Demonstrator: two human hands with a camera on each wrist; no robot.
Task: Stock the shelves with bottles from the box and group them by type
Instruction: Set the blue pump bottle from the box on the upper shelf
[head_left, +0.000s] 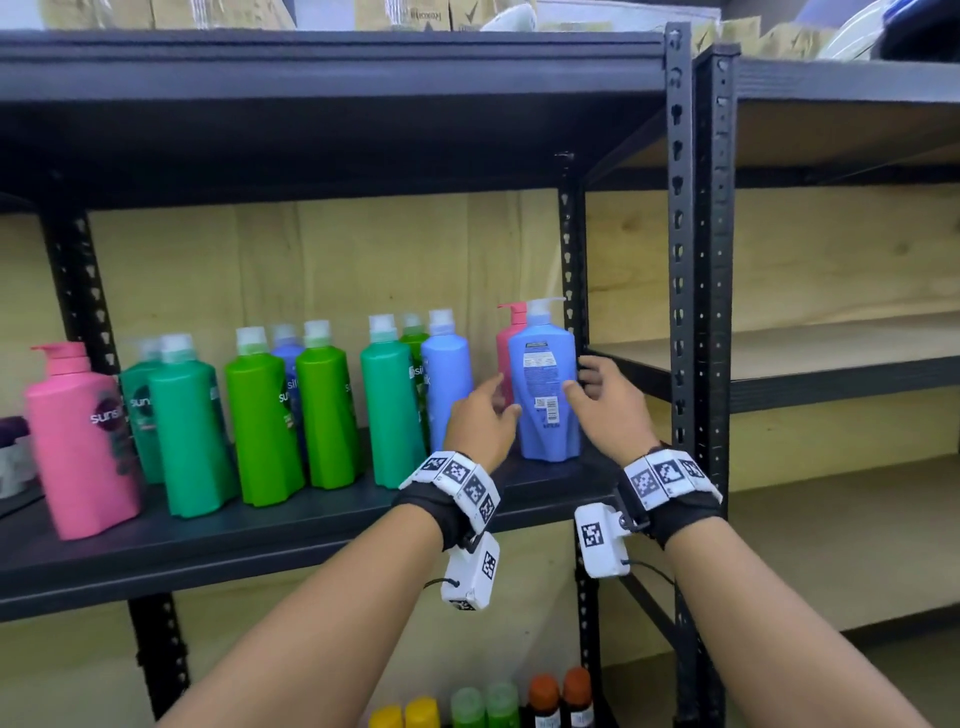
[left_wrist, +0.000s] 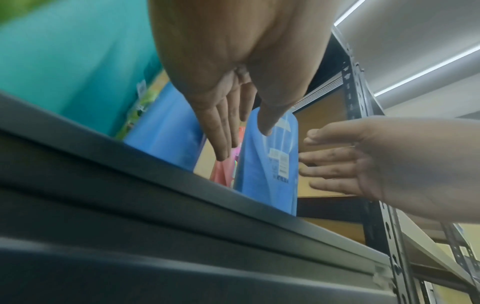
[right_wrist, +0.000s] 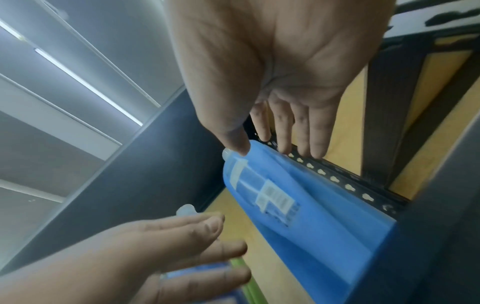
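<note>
Blue pump bottle (head_left: 545, 384) upright at shelf (head_left: 311, 525) right end, long axis 12-to-6, label side out, pink pump bottle (head_left: 506, 343) behind. Right hand (head_left: 605, 400) at 3, thumb touching, fingers straight. Left hand (head_left: 480, 415) at 9, straight-fingered, just beside; contact unclear.

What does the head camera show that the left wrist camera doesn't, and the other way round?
Only the head view shows the whole row: the pink pump bottle at the far left, the green bottles, and small bottles on the level below. Only the left wrist view shows the ceiling lights and the left hand's palm. Both show the blue pump bottle, standing on the shelf, between the open left hand and right hand.
</note>
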